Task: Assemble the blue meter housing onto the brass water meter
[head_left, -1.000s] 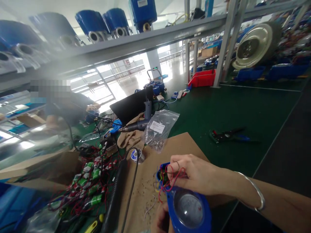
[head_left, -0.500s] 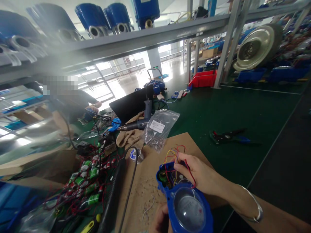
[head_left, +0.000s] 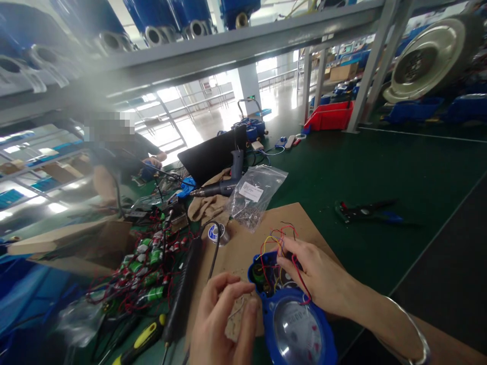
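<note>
A blue water meter (head_left: 267, 309) lies on the brown cardboard sheet (head_left: 292, 218), its round clear dial window toward me. Above the dial is an uncovered compartment with a green part and thin wires (head_left: 271, 238) in red, yellow and black coming out. My right hand (head_left: 314, 271) pinches some of these wires at the compartment's right edge, and a red wire loops over its fingers. Just left of the meter, my left hand (head_left: 224, 319) is raised with thumb and fingers apart, holding nothing.
Left lie green batteries (head_left: 152, 279) with red wires and a yellow-black screwdriver (head_left: 140, 339). Beyond are a solder spool (head_left: 217, 233), a heat gun (head_left: 224, 187) and a bag of screws (head_left: 254, 197). Wire strippers (head_left: 369, 211) lie right. Another person (head_left: 114, 162) works across the bench.
My left hand has come up from beside the meter's lower edge and its fingers have spread. My right hand stays at the wires. The view has shifted slightly.
</note>
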Demonstrator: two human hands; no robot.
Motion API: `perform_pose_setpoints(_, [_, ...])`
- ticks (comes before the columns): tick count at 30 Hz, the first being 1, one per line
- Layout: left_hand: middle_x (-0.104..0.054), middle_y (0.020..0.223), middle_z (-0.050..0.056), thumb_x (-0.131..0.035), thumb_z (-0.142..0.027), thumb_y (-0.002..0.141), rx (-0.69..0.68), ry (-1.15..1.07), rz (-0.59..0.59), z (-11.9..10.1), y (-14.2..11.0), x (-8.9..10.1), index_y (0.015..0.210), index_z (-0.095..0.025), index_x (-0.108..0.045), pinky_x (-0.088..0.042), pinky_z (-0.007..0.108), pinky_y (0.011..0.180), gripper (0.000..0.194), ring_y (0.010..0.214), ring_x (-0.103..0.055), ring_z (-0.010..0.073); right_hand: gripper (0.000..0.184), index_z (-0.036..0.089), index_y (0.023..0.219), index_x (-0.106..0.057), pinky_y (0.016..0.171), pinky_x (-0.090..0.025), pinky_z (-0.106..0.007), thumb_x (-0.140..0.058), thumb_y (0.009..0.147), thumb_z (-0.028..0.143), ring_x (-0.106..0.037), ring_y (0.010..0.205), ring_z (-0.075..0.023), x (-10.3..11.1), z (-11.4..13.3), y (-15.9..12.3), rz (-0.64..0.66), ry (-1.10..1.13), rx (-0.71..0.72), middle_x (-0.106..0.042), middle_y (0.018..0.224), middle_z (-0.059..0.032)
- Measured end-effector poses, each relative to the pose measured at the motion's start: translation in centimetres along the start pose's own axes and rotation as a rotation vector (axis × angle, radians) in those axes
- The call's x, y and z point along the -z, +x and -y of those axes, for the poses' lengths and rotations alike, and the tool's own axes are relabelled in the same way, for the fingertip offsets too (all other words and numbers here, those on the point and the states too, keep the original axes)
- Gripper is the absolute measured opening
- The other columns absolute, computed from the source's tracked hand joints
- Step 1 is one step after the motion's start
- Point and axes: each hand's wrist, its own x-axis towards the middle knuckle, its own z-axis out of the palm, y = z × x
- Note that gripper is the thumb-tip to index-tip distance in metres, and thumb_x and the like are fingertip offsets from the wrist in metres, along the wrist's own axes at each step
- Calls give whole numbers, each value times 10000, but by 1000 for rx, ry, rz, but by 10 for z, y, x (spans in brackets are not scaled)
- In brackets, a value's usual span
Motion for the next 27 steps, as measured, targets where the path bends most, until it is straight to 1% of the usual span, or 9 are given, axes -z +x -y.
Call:
perform_pose_setpoints(2, [-605,1007,51,-583,-287,906,-90,122,232,-14,20,6,962,-312,-725,-480,377,838,155,973,-585,245,149,186,846,-499,732,-412,-314,-471,954,89,-571,830,-194,0,3,0,8,-11,-5,-596,883,-50])
perform_pose_setpoints(4, [-613,960,23,-579,-199,913,-126,206,430,-26,37,7,972,-335,-721,-460,377,814,205,933,-579,228,139,181,857,-503,733,-411,-316,-473,953,86,-571,838,-198,0,5,1,19,-21,-18,-595,893,-59])
perform_pose_setpoints(6, [-622,966,5,-595,-141,907,-161,280,532,-35,51,6,964,-325,-718,-437,385,833,229,926,-574,215,128,177,870,-508,724,-407,-311,-475,951,83,-570,842,-199,0,5,2,25,-25,-18,-596,902,-65])
perform_pose_setpoints(12, [-635,918,10,-628,-80,864,-358,546,724,-54,79,7,941,-251,-705,-434,401,850,202,901,-587,228,129,176,863,-509,686,-390,-288,-486,929,67,-569,804,-186,-3,-1,3,3,-24,30,-605,883,-60])
perform_pose_setpoints(16, [-644,959,0,-616,-82,878,-534,519,823,-57,91,4,926,-226,-660,-461,338,833,158,897,-606,202,123,170,900,-528,707,-397,-288,-482,910,56,-580,834,-191,-4,-5,3,-7,3,90,-619,916,-68])
perform_pose_setpoints(18, [-651,973,19,-615,-108,893,-599,513,867,-56,95,2,884,-190,-661,-468,334,858,94,909,-612,210,112,164,906,-531,715,-395,-297,-473,918,69,-580,841,-200,-5,-5,3,-16,-3,106,-618,913,-75])
perform_pose_setpoints(20, [-657,964,33,-598,-125,913,-647,494,908,-52,97,0,845,-163,-666,-472,311,852,104,901,-616,206,113,163,895,-526,710,-391,-300,-462,924,74,-577,830,-202,-4,-4,3,-9,-7,109,-614,898,-76])
perform_pose_setpoints(23, [-661,966,26,-528,-114,953,-687,409,943,-46,98,2,858,-155,-660,-458,237,819,168,874,-614,158,111,160,905,-522,703,-384,-301,-467,917,65,-570,805,-197,-4,-2,4,2,-10,98,-612,890,-73])
perform_pose_setpoints(27, [-607,869,17,-420,-98,986,-681,338,910,-36,94,8,830,-158,-619,-424,221,727,260,777,-567,132,109,158,885,-518,671,-373,-297,-477,918,63,-564,769,-193,-4,-2,5,0,-4,76,-606,859,-70])
